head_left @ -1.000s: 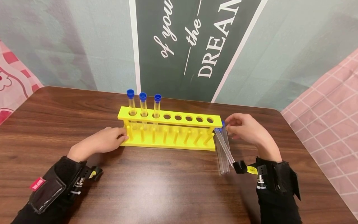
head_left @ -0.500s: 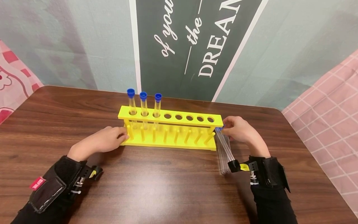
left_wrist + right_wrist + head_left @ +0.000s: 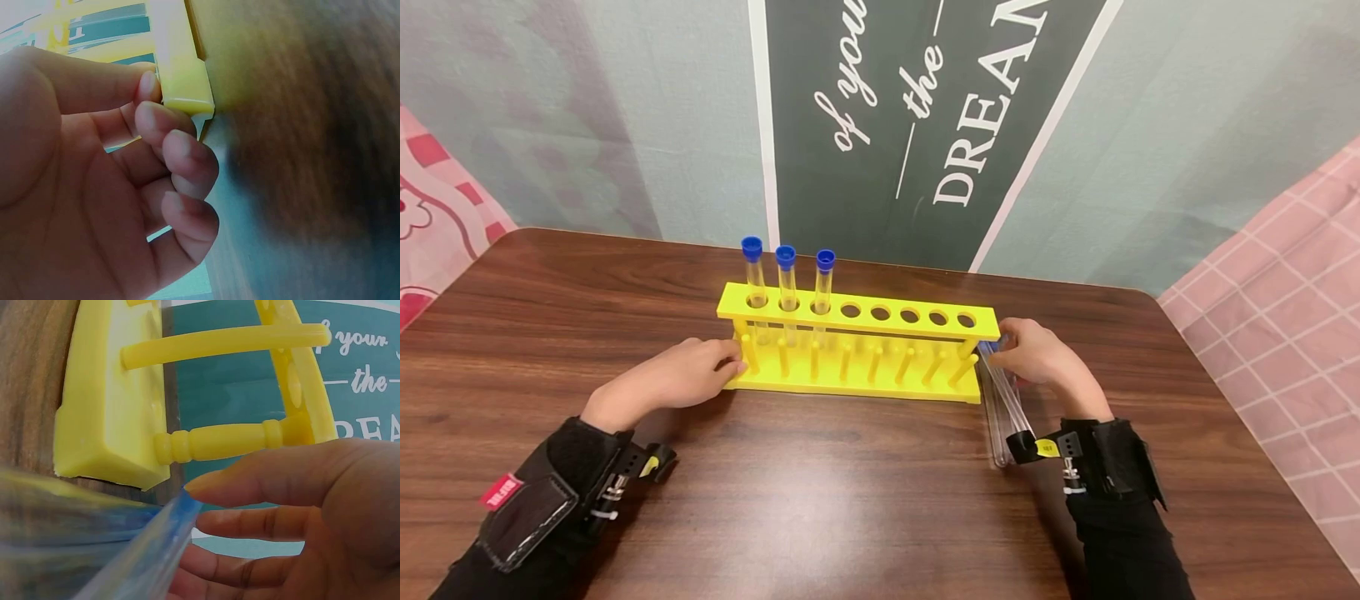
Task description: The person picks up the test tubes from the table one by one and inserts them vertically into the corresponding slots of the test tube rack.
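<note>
A yellow test tube rack (image 3: 857, 387) stands on the table. Three clear test tubes with blue caps (image 3: 825, 261) sit upright in its leftmost holes; the holes to their right hold none. At the rack's left end, my left hand (image 3: 688, 372) pinches the base between thumb and fingers (image 3: 156, 119). Beyond the right end lie several loose capped test tubes (image 3: 1000, 417). My right hand (image 3: 1037, 354) is at their capped ends, thumb and index finger pinching the blue cap of one test tube (image 3: 150, 550). The other fingers partly hide behind that tube.
The brown wooden table (image 3: 820, 500) extends around the rack. Behind it hangs a cloth backdrop (image 3: 692, 125) with white lettering on a dark panel. A pink checked cloth (image 3: 1285, 333) borders the table's right side.
My right hand has moved left and slightly nearer to me, from beside the loose tubes onto their caps, and its thumb and finger have closed on one. My left hand stays on the rack.
</note>
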Demonstrator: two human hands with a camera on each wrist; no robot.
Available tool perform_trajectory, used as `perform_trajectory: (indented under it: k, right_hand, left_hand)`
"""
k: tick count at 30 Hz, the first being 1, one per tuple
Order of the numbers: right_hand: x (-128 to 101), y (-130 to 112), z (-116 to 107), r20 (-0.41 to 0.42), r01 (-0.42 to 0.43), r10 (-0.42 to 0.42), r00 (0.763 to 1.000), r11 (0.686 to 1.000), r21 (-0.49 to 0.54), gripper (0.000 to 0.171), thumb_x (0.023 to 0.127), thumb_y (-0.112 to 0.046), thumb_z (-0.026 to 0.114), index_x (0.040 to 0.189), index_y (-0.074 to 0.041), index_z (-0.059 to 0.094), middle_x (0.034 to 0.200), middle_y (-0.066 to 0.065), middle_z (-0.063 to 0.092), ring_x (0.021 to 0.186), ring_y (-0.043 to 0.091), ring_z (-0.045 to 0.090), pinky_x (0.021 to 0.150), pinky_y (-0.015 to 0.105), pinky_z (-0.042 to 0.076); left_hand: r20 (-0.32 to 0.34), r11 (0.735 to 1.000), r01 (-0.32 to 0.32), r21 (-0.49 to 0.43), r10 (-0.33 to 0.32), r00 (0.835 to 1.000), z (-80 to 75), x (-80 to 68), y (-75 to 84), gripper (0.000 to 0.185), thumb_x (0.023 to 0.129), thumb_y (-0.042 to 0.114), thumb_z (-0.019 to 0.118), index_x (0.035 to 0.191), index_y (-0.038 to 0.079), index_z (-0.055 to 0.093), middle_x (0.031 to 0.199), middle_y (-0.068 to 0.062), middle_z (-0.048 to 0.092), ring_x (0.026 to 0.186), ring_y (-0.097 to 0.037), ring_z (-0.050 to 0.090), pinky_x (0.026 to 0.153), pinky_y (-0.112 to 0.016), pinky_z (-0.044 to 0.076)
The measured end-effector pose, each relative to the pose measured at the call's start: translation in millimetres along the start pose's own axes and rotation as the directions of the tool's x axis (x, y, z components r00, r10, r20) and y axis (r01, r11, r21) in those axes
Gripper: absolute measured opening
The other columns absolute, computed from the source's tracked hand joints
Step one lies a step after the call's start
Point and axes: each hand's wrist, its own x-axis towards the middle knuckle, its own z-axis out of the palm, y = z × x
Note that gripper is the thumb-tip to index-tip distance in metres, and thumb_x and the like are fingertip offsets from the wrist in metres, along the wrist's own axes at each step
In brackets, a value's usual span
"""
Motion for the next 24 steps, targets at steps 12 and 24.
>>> perform_trajectory:
  k: [12,24]
  right_hand:
    - [3.6,1.0,4.3,0.002,-0.051,0.051,0.999,0.999,-0.006,0.061,0.081,-0.008,0.063,0.130,0.010,0.032,0.092,0.020,0.052,0.066,0.024,0.055,0.055,0.033,0.052]
    - [2.4,-1.3,6.3,-0.008,-0.067,0.067,0.998,0.998,-0.007,0.059,0.080,-0.006,0.062,0.129,0.011,0.033,0.094,0.021,0.052,0.068,0.025,0.056,0.054,0.032,0.051]
  left_hand:
    - [-0.001,1.000,0.001,0.000,-0.001,1.000,0.3,0.1,0.0,0.016,0.095,0.016,0.048,0.087,0.003,0.053,0.061,-0.002,0.039,0.052,-0.014,0.036,0.051,-0.028,0.031]
    - [0.001,1.000,0.004,-0.001,-0.004,1.000,0.4,0.3,0.1,0.016,0.095,0.016,0.048,0.089,0.002,0.053,0.062,-0.002,0.038,0.052,-0.014,0.036,0.051,-0.028,0.031]
